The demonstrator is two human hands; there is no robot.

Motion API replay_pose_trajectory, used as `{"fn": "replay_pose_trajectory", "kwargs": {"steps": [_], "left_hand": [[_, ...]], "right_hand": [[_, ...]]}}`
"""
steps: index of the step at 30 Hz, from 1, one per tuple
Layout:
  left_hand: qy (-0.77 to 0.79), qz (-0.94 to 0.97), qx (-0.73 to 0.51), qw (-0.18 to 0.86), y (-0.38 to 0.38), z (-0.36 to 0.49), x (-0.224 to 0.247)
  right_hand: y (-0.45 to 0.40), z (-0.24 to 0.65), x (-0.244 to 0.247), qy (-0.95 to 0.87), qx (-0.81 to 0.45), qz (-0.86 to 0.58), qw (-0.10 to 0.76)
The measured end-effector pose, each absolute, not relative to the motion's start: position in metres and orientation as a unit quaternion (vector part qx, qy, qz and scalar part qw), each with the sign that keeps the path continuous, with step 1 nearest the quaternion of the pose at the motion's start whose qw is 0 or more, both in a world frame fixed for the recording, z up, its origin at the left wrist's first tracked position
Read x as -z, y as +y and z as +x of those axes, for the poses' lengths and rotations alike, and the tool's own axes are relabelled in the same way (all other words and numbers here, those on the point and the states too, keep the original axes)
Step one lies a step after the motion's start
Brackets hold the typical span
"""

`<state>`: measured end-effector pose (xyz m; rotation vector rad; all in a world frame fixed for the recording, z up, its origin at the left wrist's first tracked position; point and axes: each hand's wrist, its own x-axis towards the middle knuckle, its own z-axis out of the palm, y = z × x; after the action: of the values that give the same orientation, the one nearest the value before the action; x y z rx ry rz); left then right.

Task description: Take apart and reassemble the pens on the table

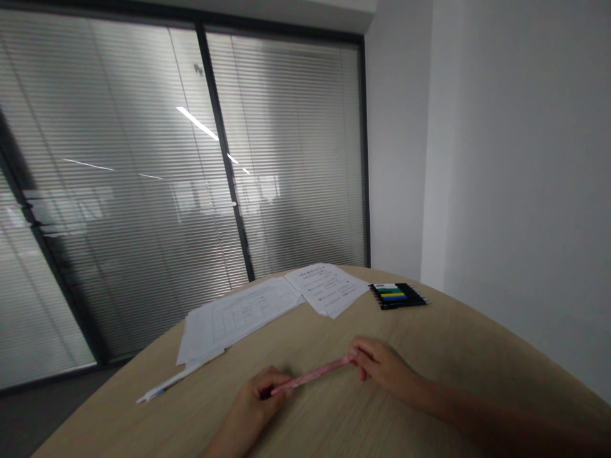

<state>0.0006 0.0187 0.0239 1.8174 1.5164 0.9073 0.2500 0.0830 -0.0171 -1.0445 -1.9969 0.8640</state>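
A narrow pink strip (316,375) runs straight between my two hands, just over the wooden table; its material I cannot make out. My left hand (260,399) is closed around the strip's left end, thumb along the top. Fingertips of my right hand (379,366) pinch the other end, which sits slightly higher in the picture. The forearm on the right is blurred and dark.
Printed sheets (243,313) and another printed page (329,289) lie at the table's far side. A row of black pens (398,296) with coloured labels is to their right. A slim white object (165,385) lies at the left, near the table's (334,426) curved edge.
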Motion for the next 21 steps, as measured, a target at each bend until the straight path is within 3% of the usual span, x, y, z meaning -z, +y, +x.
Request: {"fn": "replay_pose_trajectory", "kwargs": {"steps": [7,21], "left_hand": [[0.559,0.694,-0.344,0.294,0.025,-0.005,-0.012],[0.565,0.681,-0.352,0.304,0.019,0.002,-0.024]], "right_hand": [[0.085,0.245,0.024,-0.727,-0.439,-0.337,0.405],[0.081,0.247,0.015,-0.751,-0.381,-0.395,0.367]]}}
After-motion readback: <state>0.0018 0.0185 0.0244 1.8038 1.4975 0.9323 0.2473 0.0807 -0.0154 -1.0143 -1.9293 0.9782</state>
